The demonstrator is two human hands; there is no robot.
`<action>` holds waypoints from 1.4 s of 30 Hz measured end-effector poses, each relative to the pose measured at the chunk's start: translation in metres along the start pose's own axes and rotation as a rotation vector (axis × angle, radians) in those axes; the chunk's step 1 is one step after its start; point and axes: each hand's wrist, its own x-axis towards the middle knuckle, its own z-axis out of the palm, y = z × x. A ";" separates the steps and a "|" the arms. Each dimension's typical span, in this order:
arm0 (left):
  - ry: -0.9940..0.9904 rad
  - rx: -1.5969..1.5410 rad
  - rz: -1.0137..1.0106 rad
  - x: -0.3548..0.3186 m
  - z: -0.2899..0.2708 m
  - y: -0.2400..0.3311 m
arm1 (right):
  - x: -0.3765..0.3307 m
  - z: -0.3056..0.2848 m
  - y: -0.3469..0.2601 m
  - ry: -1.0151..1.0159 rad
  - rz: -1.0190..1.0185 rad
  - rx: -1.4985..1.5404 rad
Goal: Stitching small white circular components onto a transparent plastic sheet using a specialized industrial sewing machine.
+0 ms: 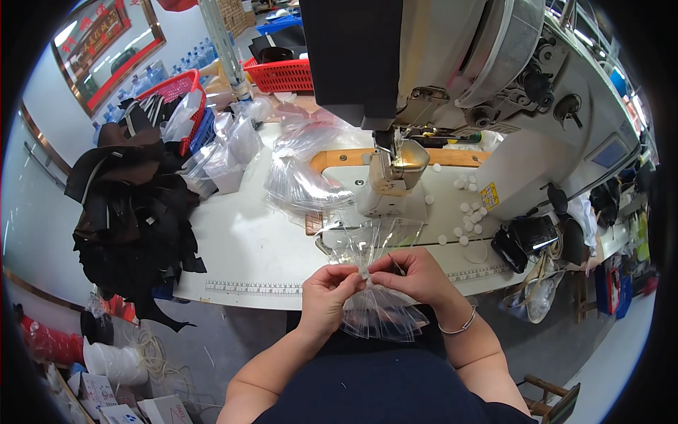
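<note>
Plastic bundle (383, 321) gathered mid-length, pinched in grip of left hand (328, 293) and right hand (415, 275), clear plastic pile (302, 182) on counter (236, 244) apparently left.

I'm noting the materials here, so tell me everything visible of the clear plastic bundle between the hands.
The clear plastic bundle looks thin, glossy and colourless, with bright reflections along its folds. It is gathered to a narrow waist and fans out in pleats both ways: one fan spreads over the white table, the other toward the person, past the table's front edge. The left hand and right hand pinch it at the waist. Whether it is one sheet or several is unclear.
</note>
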 end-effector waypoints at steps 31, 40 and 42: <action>-0.074 -0.092 -0.077 0.007 0.001 0.005 | 0.010 0.010 0.000 0.046 -0.004 0.067; -0.238 0.032 -0.016 0.027 0.019 0.037 | 0.031 -0.021 -0.006 0.530 -0.807 -0.658; -0.291 0.065 0.015 0.034 0.025 0.044 | 0.041 -0.035 -0.004 0.511 -0.958 -0.813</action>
